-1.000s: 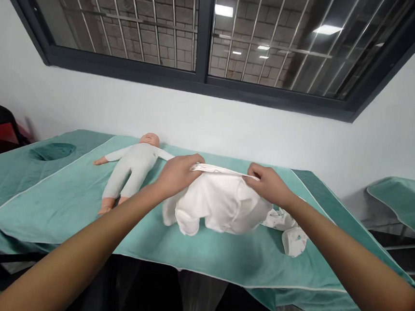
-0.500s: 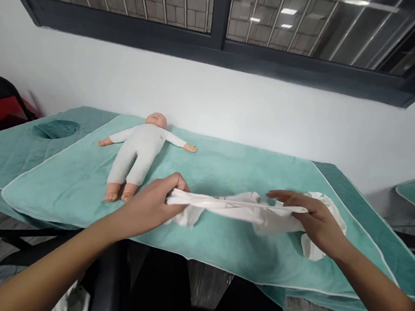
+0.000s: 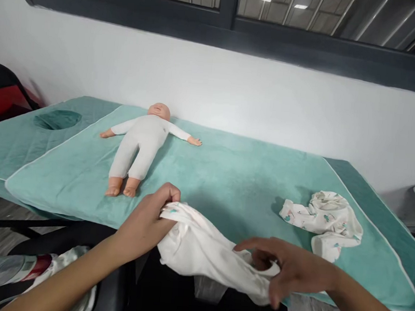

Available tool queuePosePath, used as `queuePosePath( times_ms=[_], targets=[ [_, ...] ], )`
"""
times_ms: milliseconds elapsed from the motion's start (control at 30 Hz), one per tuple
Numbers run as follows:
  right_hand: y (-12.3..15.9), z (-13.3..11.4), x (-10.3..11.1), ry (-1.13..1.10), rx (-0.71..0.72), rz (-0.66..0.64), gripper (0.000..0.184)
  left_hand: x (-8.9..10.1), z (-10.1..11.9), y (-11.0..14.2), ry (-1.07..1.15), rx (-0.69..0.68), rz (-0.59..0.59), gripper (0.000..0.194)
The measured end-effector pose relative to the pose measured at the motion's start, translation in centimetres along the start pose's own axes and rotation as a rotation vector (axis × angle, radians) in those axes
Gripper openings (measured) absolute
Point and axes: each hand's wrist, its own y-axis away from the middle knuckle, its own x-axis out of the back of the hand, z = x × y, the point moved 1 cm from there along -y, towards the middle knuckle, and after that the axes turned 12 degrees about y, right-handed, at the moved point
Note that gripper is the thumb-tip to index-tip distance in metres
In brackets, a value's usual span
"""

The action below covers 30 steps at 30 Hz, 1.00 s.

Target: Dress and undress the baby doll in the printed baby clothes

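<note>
A white baby garment (image 3: 206,252) with small coloured prints near one edge hangs at the front edge of the bed; its exact cut is hard to make out. My left hand (image 3: 153,221) pinches its upper left corner. At the garment's lower right end is my right hand (image 3: 288,266), its thumb and fingers apart around the cloth edge. Further back, a baby doll (image 3: 143,140) in a pale bodysuit lies face up with its arms spread. A second printed white baby garment (image 3: 327,221) lies crumpled on the right.
The bed (image 3: 242,168) has a green cover and a face hole (image 3: 58,119) at its left end. A black chair (image 3: 109,282) at lower left bears a plastic bottle (image 3: 8,269) and white cloth. Behind the bed runs a wall (image 3: 213,88) with a barred window.
The garment has come down and nearer to me, its right end now lower. My right hand has loosened from a pinch to spread fingers. The view has tilted down.
</note>
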Motion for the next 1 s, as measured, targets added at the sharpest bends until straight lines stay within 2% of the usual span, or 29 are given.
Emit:
queuePosePath(
  times_ms=[67, 100, 167, 267, 333, 367, 500, 600, 733, 867, 1000],
  targets=[
    [-0.5, -0.8, -0.6, 0.210, 0.040, -0.010, 0.020, 0.2, 0.1, 0.0, -0.035, -0.063, 0.024, 0.025],
    [-0.6, -0.8, -0.6, 0.304, 0.040, 0.006, 0.018, 0.5, 0.1, -0.1, -0.076, -0.102, 0.007, 0.030],
    [-0.4, -0.1, -0.1, 0.438, -0.019, 0.154, 0.020, 1.2, -0.3, -0.1, -0.233, -0.162, -0.028, 0.033],
    [0.4, 2.0, 1.5, 0.506, -0.185, 0.431, 0.005, 2.0, -1.6, 0.1, -0.549, -0.159, 0.031, 0.033],
    [0.9, 3.4, 2.4, 0.457, -0.204, 0.573, 0.007, 2.1, -2.4, 0.2, -0.667, -0.111, 0.076, 0.031],
    [1.0, 4.0, 2.7, 0.386, -0.194, 0.594, 0.010, 2.1, -2.7, 0.1, -0.686, -0.087, 0.090, 0.030],
    [0.8, 5.6, 3.3, 0.060, -0.249, 0.536, 0.030, 2.0, -3.1, -1.6, -0.714, -0.015, 0.114, 0.028],
    [-0.3, 5.9, 4.6, 0.115, -0.353, 0.589, 0.038, 2.3, -3.2, -5.0, -0.731, 0.076, 0.056, 0.026],
    [-4.4, 6.7, 7.5, 0.470, -0.562, 0.631, 0.030, 2.0, -4.7, -12.7, -0.669, 0.178, -0.004, 0.026],
    [-10.9, 9.1, 9.9, 0.789, -0.755, 0.615, 0.027, -0.1, -8.0, -21.0, -0.597, 0.209, 0.018, 0.027],
    [-16.8, 12.3, 11.8, 1.012, -0.812, 0.679, 0.023, -2.7, -12.1, -26.6, -0.554, 0.225, 0.077, 0.031]
  ],
)
